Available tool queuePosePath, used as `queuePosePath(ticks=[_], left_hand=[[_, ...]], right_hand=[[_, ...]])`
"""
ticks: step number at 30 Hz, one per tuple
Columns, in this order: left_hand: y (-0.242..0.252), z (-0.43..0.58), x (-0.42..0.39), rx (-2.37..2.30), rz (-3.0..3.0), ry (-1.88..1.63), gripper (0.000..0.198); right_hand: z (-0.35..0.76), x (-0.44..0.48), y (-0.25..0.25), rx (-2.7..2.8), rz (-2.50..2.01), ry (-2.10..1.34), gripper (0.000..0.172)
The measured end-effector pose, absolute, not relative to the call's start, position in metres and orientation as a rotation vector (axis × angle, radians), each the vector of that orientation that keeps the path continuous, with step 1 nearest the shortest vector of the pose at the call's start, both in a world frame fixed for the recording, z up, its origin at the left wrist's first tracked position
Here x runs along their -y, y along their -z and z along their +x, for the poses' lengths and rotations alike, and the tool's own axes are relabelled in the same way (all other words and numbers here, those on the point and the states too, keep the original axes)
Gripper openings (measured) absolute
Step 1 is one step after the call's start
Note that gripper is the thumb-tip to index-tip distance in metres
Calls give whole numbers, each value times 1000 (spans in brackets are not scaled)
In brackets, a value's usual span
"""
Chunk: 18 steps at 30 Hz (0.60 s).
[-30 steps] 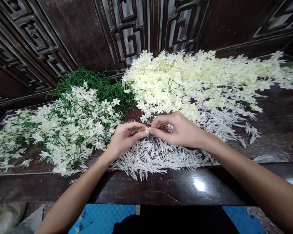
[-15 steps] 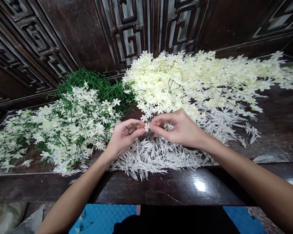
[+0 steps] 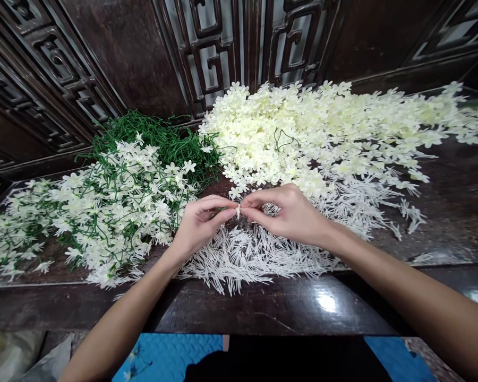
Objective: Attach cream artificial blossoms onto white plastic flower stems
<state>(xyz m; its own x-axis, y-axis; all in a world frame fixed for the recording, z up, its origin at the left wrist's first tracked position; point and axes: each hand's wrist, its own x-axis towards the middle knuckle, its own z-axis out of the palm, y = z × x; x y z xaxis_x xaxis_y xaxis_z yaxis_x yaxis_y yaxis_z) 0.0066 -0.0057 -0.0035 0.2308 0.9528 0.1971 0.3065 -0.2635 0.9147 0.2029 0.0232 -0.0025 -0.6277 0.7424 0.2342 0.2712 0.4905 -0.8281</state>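
Observation:
Between the fingertips of both hands is a small white artificial flower [image 3: 238,211], seen edge-on. My left hand [image 3: 197,223] pinches it from the left, and a bit of green stem shows inside the curled fingers. From the right, my right hand [image 3: 290,215] is closed, thumb and forefinger pressed at the flower; a thin white piece there is mostly hidden. Below both hands lies a heap of white stamen sprigs [image 3: 258,254]. Loose cream flower heads [image 3: 274,122] are piled behind my right hand. White flowers on green stems [image 3: 119,207] form a mound left of my left hand.
A tangle of green stems [image 3: 151,135] lies behind the left mound. More white sprigs [image 3: 354,204] spread to the right. Everything rests on a dark wooden bench [image 3: 454,196] with a carved back panel [image 3: 147,58]. Blue matting [image 3: 183,347] and plastic bags [image 3: 16,355] are below.
My fingertips have come closer together, and the flower has turned from facing me to edge-on. My right hand has shifted slightly left. The piles look the same.

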Motion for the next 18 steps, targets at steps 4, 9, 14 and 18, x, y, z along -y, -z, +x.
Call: queuePosePath(ticks=[4,9,14,18], left_hand=[[1,5,6,-1214,1712,-1003,12],[1,5,7,-1292,1706,-1018,10],[1,7,8,-1279,1680,-1040,10],[2,9,8,-1243,1630,-1031,9]], right_hand=[[202,-23,0,2143,-834,-1079,20],[204,-24,1,2081,-930,-1193,28],[204,-23,1,2141,-999,-1172,66],[201,-21,-2,2093,-913,-1265,24]])
